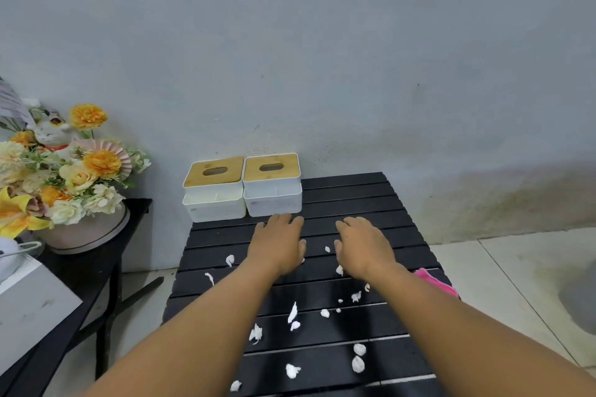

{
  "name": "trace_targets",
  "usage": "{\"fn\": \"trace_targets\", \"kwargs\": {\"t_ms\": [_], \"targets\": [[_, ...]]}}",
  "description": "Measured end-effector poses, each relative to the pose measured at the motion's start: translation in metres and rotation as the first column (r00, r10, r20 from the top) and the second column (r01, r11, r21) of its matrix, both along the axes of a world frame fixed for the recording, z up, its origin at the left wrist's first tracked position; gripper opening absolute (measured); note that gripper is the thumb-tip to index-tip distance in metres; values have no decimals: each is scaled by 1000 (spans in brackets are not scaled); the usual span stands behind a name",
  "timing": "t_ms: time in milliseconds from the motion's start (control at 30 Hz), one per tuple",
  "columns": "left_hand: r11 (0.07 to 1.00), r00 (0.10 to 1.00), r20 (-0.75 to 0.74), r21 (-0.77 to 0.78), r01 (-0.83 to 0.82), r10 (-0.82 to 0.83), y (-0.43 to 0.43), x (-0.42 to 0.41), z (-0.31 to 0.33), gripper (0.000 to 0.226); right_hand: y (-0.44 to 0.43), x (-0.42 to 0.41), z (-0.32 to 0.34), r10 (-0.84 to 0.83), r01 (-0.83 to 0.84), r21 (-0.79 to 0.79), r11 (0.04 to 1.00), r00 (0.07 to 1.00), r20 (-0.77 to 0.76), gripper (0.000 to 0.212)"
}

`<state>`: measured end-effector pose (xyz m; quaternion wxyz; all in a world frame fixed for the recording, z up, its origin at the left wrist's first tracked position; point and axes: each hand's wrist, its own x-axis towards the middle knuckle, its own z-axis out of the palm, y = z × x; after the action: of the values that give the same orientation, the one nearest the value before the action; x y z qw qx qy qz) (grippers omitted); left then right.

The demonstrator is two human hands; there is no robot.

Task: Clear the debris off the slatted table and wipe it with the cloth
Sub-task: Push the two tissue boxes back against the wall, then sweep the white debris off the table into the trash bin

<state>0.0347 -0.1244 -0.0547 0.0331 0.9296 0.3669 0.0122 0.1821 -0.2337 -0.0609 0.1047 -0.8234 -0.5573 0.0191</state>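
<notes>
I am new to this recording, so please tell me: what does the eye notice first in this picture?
First, the two bare hands, left hand and right hand, reach palm-down over the black slatted table. White paper scraps lie scattered on the slats nearer the camera. Two white tissue boxes stand at the far left corner, and a pink cloth lies at the right edge.

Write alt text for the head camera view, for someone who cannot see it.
Two bare hands, left hand and right hand, reach palm-down over a black slatted table strewn with white paper scraps. Two white tissue boxes with wooden lids stand at its far edge by a grey wall, and a pink cloth lies at its right edge.
</notes>
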Motion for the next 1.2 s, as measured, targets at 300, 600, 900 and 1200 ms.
{"fn": "trace_targets", "kwargs": {"t_ms": [300, 600, 900, 1200], "targets": [[994, 993, -96, -92, 61, -70, -72, 27, -12, 44, -83, 27, -17, -135, 133, -106, 985, 991, -16, 37], [987, 987, -142, -150, 53, -75, -98, 34, -32, 45, -143, 47, -54, -344, 306, -268, 914, 933, -108, 43], [979, 974, -214, -201, 28, -72, -103, 26, -51, 50, -148, 40, -73, -337, 328, -225, 917, 941, -1, 57], [987, 995, -86, -157, 31, -45, -94, 19, -64, 43, -127, 50, -73, -316, 316, -43, 948, 949, -8, 52]]}}
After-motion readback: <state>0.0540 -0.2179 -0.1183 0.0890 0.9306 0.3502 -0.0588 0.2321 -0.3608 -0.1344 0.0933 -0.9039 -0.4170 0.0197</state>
